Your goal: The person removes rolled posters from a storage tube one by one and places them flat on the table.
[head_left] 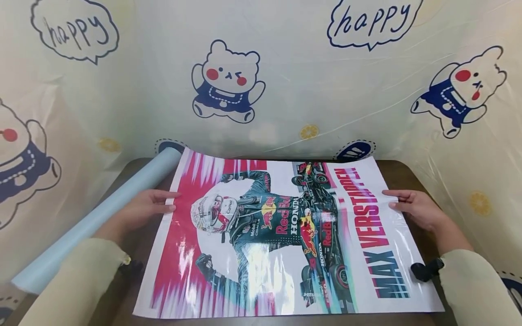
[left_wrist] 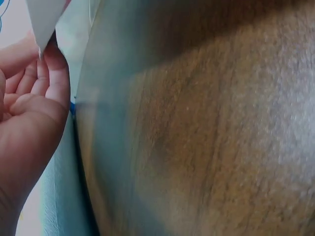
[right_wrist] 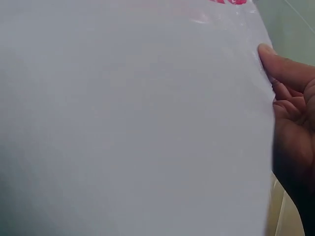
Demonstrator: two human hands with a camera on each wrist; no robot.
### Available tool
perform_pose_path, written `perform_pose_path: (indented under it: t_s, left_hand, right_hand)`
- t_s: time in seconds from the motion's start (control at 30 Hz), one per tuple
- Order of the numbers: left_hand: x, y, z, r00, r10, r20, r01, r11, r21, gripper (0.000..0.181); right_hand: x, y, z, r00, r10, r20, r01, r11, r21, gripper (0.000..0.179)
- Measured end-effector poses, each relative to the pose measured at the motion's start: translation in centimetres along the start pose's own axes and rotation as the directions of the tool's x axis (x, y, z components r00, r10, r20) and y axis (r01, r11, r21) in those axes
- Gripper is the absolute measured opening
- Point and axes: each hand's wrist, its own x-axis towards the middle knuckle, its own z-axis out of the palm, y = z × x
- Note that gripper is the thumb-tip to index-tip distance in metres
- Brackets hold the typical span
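Note:
A glossy poster (head_left: 269, 217) with a helmeted racing driver, a race car and large lettering is spread sideways over the brown table. My left hand (head_left: 140, 210) pinches its left edge between thumb and fingers. At the opposite edge, my right hand (head_left: 420, 208) grips the white border the same way. In the left wrist view, the left hand (left_wrist: 37, 93) holds the poster's edge (left_wrist: 43, 24) up over the wooden surface. The right wrist view is mostly filled by the poster's pale underside (right_wrist: 138, 118), with the right hand (right_wrist: 293, 93) at its side.
A light blue roll (head_left: 102, 213) lies slantwise along the table's left side, behind the left forearm. The brown table (head_left: 401, 176) shows around the poster. Behind it hangs a pale sheet (head_left: 293, 99) printed with bears. A black wrist device (head_left: 426, 270) sits at the right sleeve.

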Motion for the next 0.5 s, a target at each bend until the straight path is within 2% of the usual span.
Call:
perform_pose_path:
  t_s: [0.17,0.3,0.37,0.5]
  left_hand:
    - [-0.15,0.26,0.32,0.999,0.035,-0.022,-0.035,0.999,0.003,0.064]
    - [-0.31,0.46,0.54,0.996,0.041,-0.074,-0.039,0.999,0.028,0.068]
    - [-0.32,0.48,0.67,0.995,0.032,-0.091,-0.028,0.998,0.054,0.069]
    - [-0.31,0.41,0.88,0.996,0.030,-0.088,-0.017,0.989,0.145,0.068]
  right_hand:
    - [0.09,0.00,0.07,0.999,-0.008,-0.033,0.008,1.000,-0.014,0.052]
    - [0.22,0.09,0.03,0.997,-0.040,-0.071,0.038,0.999,-0.028,0.052]
    - [0.27,0.18,-0.02,0.996,-0.048,-0.076,0.044,0.998,-0.053,0.057]
    - [0.24,0.33,0.02,0.994,-0.063,-0.090,0.050,0.989,-0.141,0.063]
